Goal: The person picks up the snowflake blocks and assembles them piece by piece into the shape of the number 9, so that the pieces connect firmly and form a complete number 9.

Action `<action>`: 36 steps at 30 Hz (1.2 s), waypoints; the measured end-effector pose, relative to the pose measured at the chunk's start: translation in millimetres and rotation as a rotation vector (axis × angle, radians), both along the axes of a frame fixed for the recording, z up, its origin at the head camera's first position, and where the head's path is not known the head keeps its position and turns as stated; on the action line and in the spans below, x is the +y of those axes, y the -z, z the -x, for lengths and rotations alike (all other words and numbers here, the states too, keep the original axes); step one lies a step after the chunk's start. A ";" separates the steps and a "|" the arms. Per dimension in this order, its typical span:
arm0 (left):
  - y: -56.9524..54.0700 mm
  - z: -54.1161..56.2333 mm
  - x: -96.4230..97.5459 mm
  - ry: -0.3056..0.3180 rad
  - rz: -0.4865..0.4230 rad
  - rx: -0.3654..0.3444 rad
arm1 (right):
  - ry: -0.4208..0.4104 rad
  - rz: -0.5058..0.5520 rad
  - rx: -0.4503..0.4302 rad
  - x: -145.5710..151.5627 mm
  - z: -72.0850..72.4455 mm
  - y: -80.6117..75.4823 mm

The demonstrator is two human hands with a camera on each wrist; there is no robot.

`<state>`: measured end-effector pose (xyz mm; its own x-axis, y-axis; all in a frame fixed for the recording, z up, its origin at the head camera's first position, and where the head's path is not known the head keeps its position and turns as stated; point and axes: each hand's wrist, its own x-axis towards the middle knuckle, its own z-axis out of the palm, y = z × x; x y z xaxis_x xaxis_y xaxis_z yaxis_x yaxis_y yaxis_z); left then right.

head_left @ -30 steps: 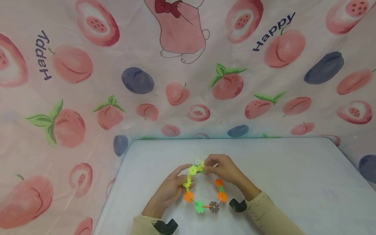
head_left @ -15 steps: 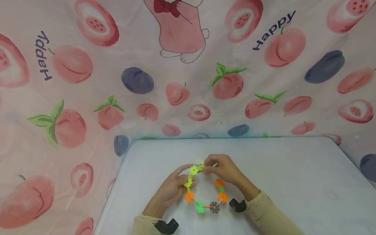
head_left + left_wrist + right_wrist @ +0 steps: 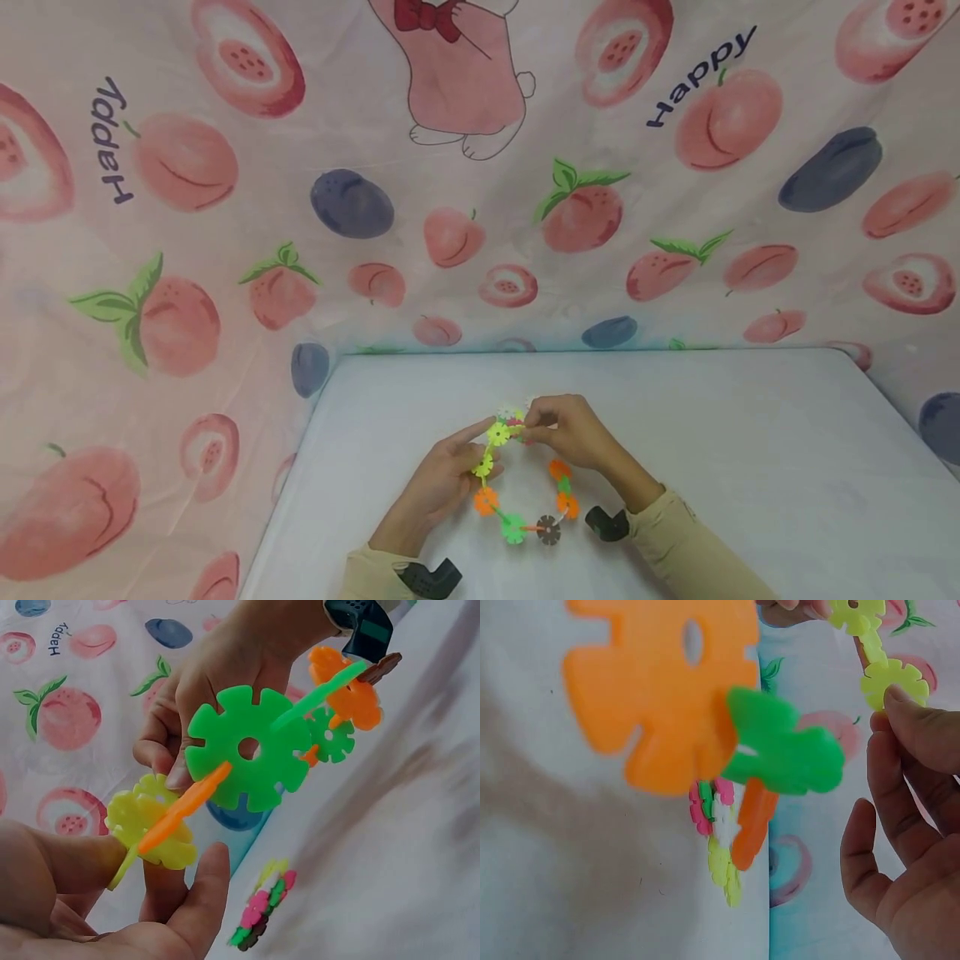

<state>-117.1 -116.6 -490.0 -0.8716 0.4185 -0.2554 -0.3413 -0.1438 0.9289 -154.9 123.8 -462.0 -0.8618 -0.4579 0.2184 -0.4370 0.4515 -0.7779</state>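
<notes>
A chain of slotted plastic snowflake discs (image 3: 513, 530) in orange, green, brown and yellow hangs in an unclosed ring between the hands. The left hand (image 3: 448, 471) grips its yellow stretch at the left, with thumb and fingers about a yellow disc (image 3: 154, 817). With thumb and fingertip, the right hand (image 3: 566, 429) pinches the yellow disc (image 3: 895, 684) at the chain's upper end. The other end, an orange disc (image 3: 559, 470), hangs loose below the right hand. Fingers partly cover the yellow discs in the head view.
Several loose discs (image 3: 262, 906) in pink, green, white, yellow and brown lie in a small cluster on the white table (image 3: 712, 450), beyond the hands. A fruit-print cloth (image 3: 450, 183) stands behind the table. Each wrist bears a black camera mount (image 3: 607, 524).
The left hand and the chain's yellow stretch have shifted slightly right, toward the right hand. The right hand has barely moved, and both holds look the same.
</notes>
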 end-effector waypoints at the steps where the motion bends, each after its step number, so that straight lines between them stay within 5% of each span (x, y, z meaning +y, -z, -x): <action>1: -0.2 0.1 0.5 -0.004 -0.003 0.000 | -0.005 0.004 0.003 0.1 -0.1 0.1; 24: 0.0 1.7 -1.8 0.048 -0.030 0.012 | -0.084 0.033 0.002 5.8 3.4 10.9; 36: 0.9 3.7 -5.6 0.052 0.122 0.115 | -0.034 0.063 0.016 1.0 4.1 9.2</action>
<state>-120.8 -122.2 -490.8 -0.8758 0.4361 -0.2070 -0.2359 -0.0123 0.9717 -159.0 124.8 -471.2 -0.8423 -0.4715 0.2612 -0.4636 0.3864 -0.7973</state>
